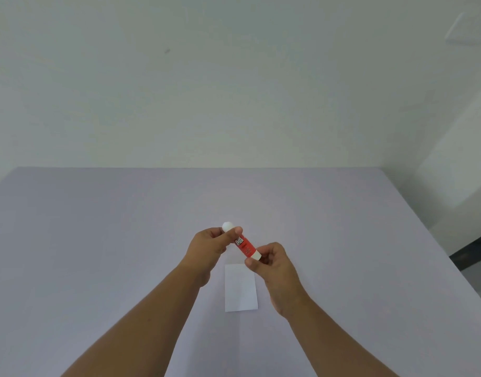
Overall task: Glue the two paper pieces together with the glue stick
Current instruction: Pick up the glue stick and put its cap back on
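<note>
A red glue stick (244,244) with white ends is held tilted above the table between both hands. My left hand (206,247) pinches its upper end at the white cap (227,226). My right hand (273,268) grips the lower white end. Below the hands a white rectangular paper (240,291) lies flat on the pale lilac table (97,254). I see only one sheet outline; whether a second piece lies on or under it I cannot tell.
The table's far edge meets a plain white wall (206,91). Its right edge (424,227) runs diagonally, with dark floor (470,257) beyond it.
</note>
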Demonstrator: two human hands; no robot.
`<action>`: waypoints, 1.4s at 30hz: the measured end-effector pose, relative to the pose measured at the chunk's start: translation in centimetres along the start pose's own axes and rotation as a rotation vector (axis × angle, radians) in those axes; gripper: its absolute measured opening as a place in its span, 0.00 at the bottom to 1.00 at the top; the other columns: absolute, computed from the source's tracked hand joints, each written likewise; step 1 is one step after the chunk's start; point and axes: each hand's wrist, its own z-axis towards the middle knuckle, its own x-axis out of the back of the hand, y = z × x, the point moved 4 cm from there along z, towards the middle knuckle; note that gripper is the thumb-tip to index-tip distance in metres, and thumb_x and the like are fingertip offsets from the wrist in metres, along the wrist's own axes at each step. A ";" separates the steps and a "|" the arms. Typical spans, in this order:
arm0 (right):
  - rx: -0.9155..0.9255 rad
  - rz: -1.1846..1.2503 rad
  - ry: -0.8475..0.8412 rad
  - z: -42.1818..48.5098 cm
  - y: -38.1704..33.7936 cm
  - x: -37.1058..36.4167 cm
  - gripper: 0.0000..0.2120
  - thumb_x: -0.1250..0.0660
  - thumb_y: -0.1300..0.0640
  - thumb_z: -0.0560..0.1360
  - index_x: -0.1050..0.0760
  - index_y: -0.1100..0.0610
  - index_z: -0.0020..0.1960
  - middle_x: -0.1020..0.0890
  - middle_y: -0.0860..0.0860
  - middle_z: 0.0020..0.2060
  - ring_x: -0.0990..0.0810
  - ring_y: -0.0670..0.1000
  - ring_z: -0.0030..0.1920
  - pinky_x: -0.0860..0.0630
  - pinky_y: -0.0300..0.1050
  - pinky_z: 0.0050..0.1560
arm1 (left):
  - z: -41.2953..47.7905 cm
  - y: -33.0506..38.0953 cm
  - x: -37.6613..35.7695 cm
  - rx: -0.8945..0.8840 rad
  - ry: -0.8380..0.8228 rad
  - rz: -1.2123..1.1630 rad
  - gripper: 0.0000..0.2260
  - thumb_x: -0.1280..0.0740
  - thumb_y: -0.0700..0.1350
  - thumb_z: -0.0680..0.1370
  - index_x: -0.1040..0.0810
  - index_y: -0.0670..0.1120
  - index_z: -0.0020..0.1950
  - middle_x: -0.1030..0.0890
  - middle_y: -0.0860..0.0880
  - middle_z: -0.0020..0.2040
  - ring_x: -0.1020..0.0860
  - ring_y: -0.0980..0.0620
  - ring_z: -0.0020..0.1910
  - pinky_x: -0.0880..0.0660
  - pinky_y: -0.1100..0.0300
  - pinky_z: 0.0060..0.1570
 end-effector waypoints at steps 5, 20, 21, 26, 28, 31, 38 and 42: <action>-0.186 0.314 -0.134 -0.9 -0.4 -0.2 0.10 0.37 0.54 0.76 0.26 0.60 0.51 0.18 0.57 0.39 0.23 0.51 0.35 0.24 0.44 0.40 | -0.6 0.2 0.1 -0.005 0.016 0.029 0.22 0.26 0.59 0.65 0.16 0.43 0.48 0.17 0.47 0.50 0.23 0.48 0.57 0.29 0.51 0.63; -0.034 0.054 -0.112 -1.5 -1.4 -0.7 0.07 0.33 0.58 0.74 0.27 0.59 0.50 0.23 0.53 0.41 0.25 0.48 0.41 0.27 0.45 0.51 | -1.4 1.1 0.6 -0.015 0.010 0.082 0.15 0.27 0.56 0.69 0.16 0.44 0.45 0.17 0.50 0.45 0.22 0.47 0.55 0.28 0.50 0.62; -0.025 0.022 -0.099 -1.5 -1.4 -0.7 0.07 0.32 0.59 0.73 0.27 0.59 0.49 0.25 0.52 0.41 0.26 0.48 0.42 0.28 0.46 0.53 | -1.4 1.1 0.6 -0.014 0.006 0.082 0.15 0.27 0.56 0.69 0.16 0.44 0.45 0.17 0.49 0.46 0.22 0.47 0.55 0.28 0.50 0.62; -0.182 0.261 -0.175 -1.4 -0.9 -0.6 0.11 0.37 0.55 0.76 0.25 0.61 0.54 0.17 0.56 0.40 0.22 0.52 0.38 0.24 0.46 0.45 | -1.4 1.1 0.7 -0.015 0.021 0.098 0.14 0.28 0.55 0.70 0.16 0.44 0.45 0.18 0.49 0.46 0.22 0.47 0.55 0.28 0.51 0.61; -0.136 0.197 -0.167 -1.5 -0.9 -0.4 0.10 0.36 0.56 0.76 0.24 0.61 0.52 0.17 0.56 0.41 0.22 0.50 0.39 0.23 0.43 0.44 | -1.4 1.0 0.7 -0.010 0.018 0.102 0.14 0.28 0.55 0.70 0.17 0.44 0.44 0.18 0.49 0.46 0.22 0.48 0.54 0.28 0.51 0.61; -0.043 0.028 -0.081 -1.5 -0.9 -0.2 0.07 0.31 0.60 0.72 0.26 0.59 0.48 0.22 0.53 0.42 0.25 0.49 0.44 0.27 0.47 0.54 | -1.4 0.8 0.4 0.001 0.004 0.098 0.15 0.28 0.55 0.70 0.17 0.43 0.45 0.18 0.48 0.47 0.22 0.47 0.56 0.29 0.50 0.63; -0.153 0.243 -0.174 -1.5 -1.0 -0.3 0.10 0.36 0.56 0.75 0.24 0.61 0.51 0.18 0.55 0.39 0.23 0.50 0.38 0.24 0.45 0.44 | -1.3 1.1 0.3 -0.005 0.013 0.106 0.14 0.27 0.55 0.70 0.17 0.44 0.43 0.17 0.47 0.48 0.22 0.47 0.56 0.28 0.50 0.62; -0.025 0.001 -0.093 -1.5 -1.3 -0.3 0.08 0.31 0.58 0.72 0.26 0.59 0.49 0.24 0.52 0.42 0.26 0.49 0.43 0.28 0.46 0.54 | -1.4 1.1 0.2 -0.004 -0.007 0.100 0.14 0.27 0.55 0.70 0.17 0.44 0.42 0.17 0.48 0.48 0.22 0.48 0.56 0.28 0.51 0.62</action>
